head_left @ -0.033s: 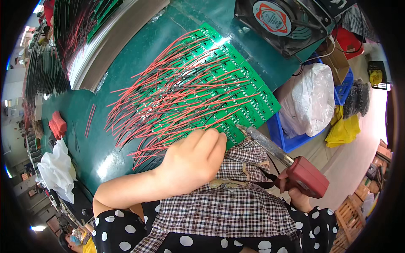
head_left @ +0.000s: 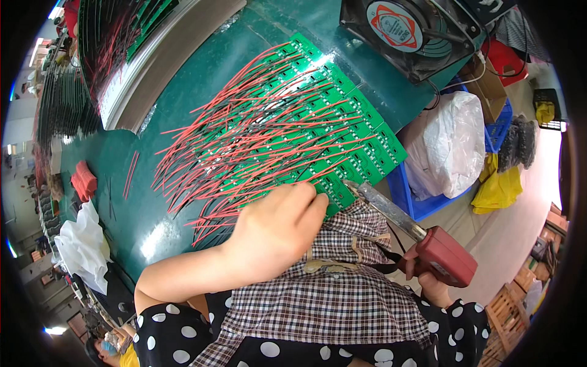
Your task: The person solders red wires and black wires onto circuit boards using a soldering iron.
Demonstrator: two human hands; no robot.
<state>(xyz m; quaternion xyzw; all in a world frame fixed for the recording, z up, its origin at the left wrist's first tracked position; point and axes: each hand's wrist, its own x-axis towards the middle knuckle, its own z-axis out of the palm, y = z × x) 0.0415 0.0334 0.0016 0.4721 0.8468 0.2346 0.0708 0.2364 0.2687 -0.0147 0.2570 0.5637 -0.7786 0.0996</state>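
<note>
A green circuit board panel [head_left: 386, 147] lies on the green tabletop, with rows of red and black wires [head_left: 244, 140] attached and trailing to the left. My left hand [head_left: 278, 223] is closed at the panel's near edge, over the wires. Its fingertips are hidden, so what they pinch does not show. A soldering gun [head_left: 449, 254] with a dark red body is in my right hand [head_left: 422, 278], which is partly hidden behind it. The gun's tip reaches the panel's near right edge, a little right of my left fingers; I cannot tell if it touches.
A black fan [head_left: 416, 37] stands at the back right. Below it, a blue crate [head_left: 416, 205] holds a white plastic bag [head_left: 449, 144]. Wired boards stack behind a pale curved sheet [head_left: 153, 67] at the back left. A red cloth bundle [head_left: 84, 180] and crumpled white paper [head_left: 82, 248] lie left.
My left hand has shifted very slightly down and toward the left. The soldering gun and the panel have hardly moved.
</note>
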